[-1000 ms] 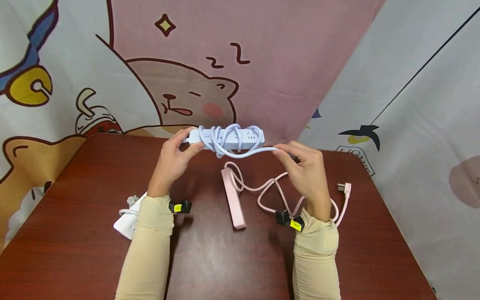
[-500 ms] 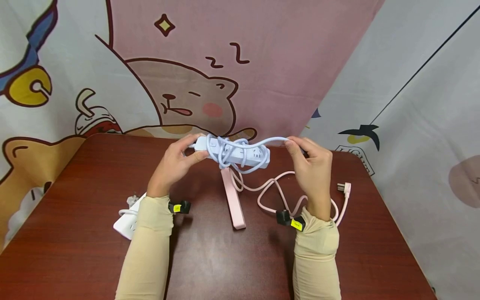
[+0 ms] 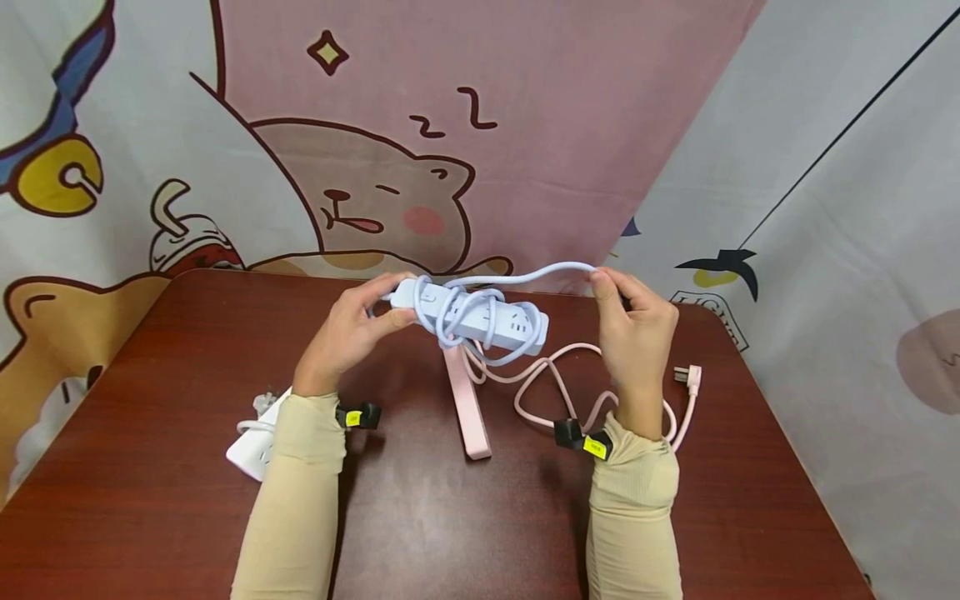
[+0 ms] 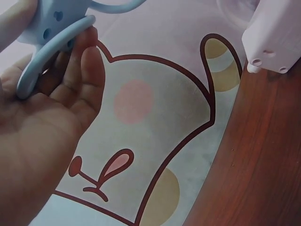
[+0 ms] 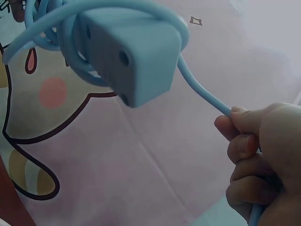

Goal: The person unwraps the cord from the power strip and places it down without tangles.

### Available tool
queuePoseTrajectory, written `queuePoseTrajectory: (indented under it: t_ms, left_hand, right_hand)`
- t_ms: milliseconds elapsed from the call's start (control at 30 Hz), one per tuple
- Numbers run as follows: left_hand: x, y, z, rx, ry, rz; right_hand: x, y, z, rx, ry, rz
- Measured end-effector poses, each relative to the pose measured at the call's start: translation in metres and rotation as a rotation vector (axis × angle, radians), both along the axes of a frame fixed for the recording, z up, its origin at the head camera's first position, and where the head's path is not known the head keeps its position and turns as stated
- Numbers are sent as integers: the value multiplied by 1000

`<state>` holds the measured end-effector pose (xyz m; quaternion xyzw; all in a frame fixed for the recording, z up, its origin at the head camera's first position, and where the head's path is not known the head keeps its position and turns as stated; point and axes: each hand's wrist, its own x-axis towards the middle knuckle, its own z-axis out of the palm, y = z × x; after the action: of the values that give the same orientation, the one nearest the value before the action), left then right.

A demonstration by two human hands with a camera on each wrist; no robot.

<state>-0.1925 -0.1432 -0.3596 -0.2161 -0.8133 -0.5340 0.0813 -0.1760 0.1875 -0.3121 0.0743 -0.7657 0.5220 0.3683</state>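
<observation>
A light blue power strip point(image 3: 517, 327) is held up above the table, its own cord wound round it in several loose loops. My left hand point(image 3: 339, 337) grips the strip's left end, thumb in front; in the left wrist view a cord loop crosses the palm. My right hand point(image 3: 636, 346) pinches the free length of the blue cord point(image 3: 558, 266) between thumb and index finger. In the right wrist view the other fingers curl round that cord point(image 5: 202, 93) too. The strip tilts down towards its right end. Something dark shows behind the right fingers; its kind is unclear.
A pink power strip point(image 3: 468, 408) lies mid-table, its pink cord point(image 3: 558, 375) sprawling right to a plug point(image 3: 694, 379). A white power strip point(image 3: 251, 454) is partly hidden by the left sleeve. Behind the brown table point(image 3: 420, 533) hangs a printed curtain point(image 3: 570, 125).
The blue strip has dropped slightly and tilted, right end down. My right hand has moved right and a little up, drawing the cord from in front of the strip to above it.
</observation>
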Motion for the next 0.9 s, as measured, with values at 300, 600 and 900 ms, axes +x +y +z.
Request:
queuePoseTrajectory:
  t_ms: [300, 600, 900]
  left_hand:
    - [1, 0, 2, 6, 11, -43]
    - [2, -1, 3, 48, 0, -49]
    - [1, -5, 0, 87, -13, -2]
  right_hand:
    - [-4, 3, -4, 40, -27, -92]
    - [-10, 7, -10, 87, -60, -174]
    - [-14, 12, -15, 141, -109, -184]
